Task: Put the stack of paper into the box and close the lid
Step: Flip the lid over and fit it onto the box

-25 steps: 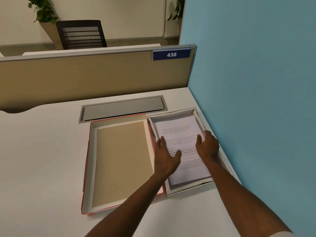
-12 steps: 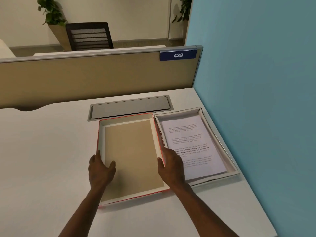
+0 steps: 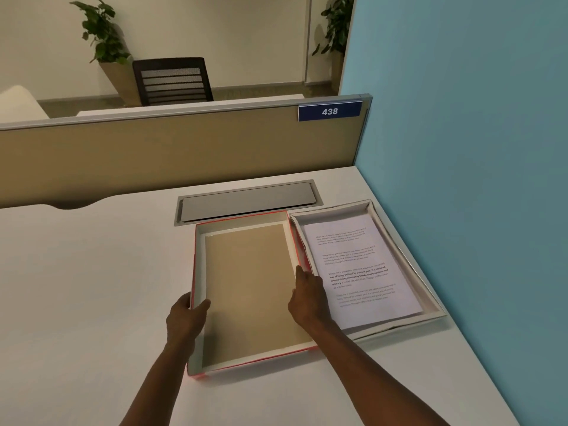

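The white box (image 3: 431, 313) lies open at the desk's right edge, with the printed stack of paper (image 3: 362, 265) flat inside it. To its left lies the lid (image 3: 246, 284), upside down, red outside and brown inside, touching the box. My left hand (image 3: 186, 318) grips the lid's left wall, thumb inside. My right hand (image 3: 309, 298) grips the lid's right wall, between lid and box. The lid's near edge seems slightly raised off the desk.
The white desk (image 3: 92, 287) has a grey cable hatch (image 3: 249, 201) just behind the lid. A tan partition (image 3: 172, 152) with a "438" tag stands at the back. A blue wall (image 3: 476, 179) runs close along the box's right side.
Both hands left the paper in the box and moved left onto the lid's two side walls. Since half a second ago they have closed on those walls.
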{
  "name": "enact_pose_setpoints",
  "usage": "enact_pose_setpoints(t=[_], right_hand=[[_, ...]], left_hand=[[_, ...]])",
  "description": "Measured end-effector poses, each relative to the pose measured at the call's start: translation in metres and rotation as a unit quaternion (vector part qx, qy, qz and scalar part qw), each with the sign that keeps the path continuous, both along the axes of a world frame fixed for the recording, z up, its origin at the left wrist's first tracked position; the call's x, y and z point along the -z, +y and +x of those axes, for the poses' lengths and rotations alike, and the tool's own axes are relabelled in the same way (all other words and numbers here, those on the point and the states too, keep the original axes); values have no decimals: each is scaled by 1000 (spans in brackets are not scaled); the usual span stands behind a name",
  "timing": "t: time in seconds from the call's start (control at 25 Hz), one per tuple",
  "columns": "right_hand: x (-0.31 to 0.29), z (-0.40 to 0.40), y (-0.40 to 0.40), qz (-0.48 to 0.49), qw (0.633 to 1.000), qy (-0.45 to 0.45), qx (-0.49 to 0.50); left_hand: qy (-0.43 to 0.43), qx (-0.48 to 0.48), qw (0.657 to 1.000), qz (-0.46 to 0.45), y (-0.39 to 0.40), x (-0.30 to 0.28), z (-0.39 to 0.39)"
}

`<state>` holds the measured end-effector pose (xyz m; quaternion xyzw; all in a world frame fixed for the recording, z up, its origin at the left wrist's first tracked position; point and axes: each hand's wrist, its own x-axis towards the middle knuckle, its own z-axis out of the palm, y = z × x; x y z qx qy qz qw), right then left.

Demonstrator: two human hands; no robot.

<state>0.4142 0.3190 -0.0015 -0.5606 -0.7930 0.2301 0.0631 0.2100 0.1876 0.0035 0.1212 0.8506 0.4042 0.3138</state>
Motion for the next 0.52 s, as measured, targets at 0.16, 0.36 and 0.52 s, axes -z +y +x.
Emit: enact_pose_setpoints(t=[0.16,0.36,0.52], right_hand=[[-7,5,2,-7,999,40,21],[-14,18,-5,11,985,147,86],[-18,36,-9,-1,970,210,120]], left_hand=[[-41,-6,999,11,-12,0,-10],[-115,-10,991,59,-26,-29,-6],[-79,2,992,99,-26,-72,4]])
